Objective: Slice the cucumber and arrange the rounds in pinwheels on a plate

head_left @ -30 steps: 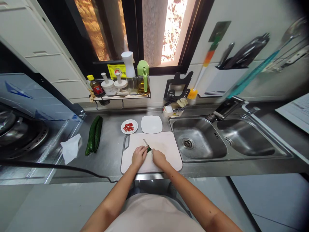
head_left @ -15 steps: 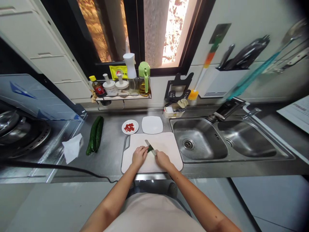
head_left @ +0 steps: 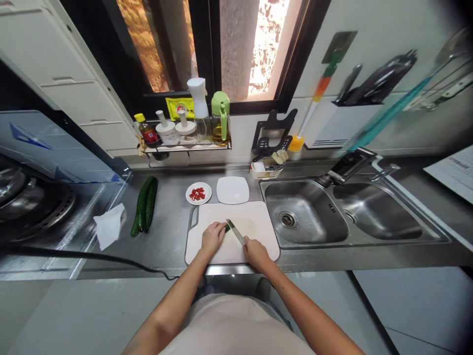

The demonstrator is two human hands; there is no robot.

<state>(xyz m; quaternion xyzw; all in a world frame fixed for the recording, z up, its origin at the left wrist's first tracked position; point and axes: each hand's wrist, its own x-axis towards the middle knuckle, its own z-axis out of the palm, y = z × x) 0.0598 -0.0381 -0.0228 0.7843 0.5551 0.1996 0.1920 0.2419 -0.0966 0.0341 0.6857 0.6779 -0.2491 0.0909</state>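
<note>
On the white cutting board [head_left: 210, 212], my left hand [head_left: 213, 237] is closed on a small dark green piece of cucumber [head_left: 227, 228], mostly covered by the fingers. My right hand [head_left: 256, 252] grips a knife [head_left: 235, 232] whose blade points up and left, its tip close beside the green piece. The fingers hide the knife's handle. Behind the board stand a small white plate with chopped red pieces [head_left: 197, 194] and a square white plate [head_left: 232, 190].
Two whole cucumbers [head_left: 145, 206] and a crumpled white tissue [head_left: 110, 226] lie to the left. A black cable [head_left: 111, 260] crosses the counter's front left. On the right is a double steel sink [head_left: 306, 214]. A rack of bottles [head_left: 188, 147] hangs below the window.
My right hand has drawn the knife back, down and to the right, so less of the blade passes the green piece. My left hand stays nearly in place.
</note>
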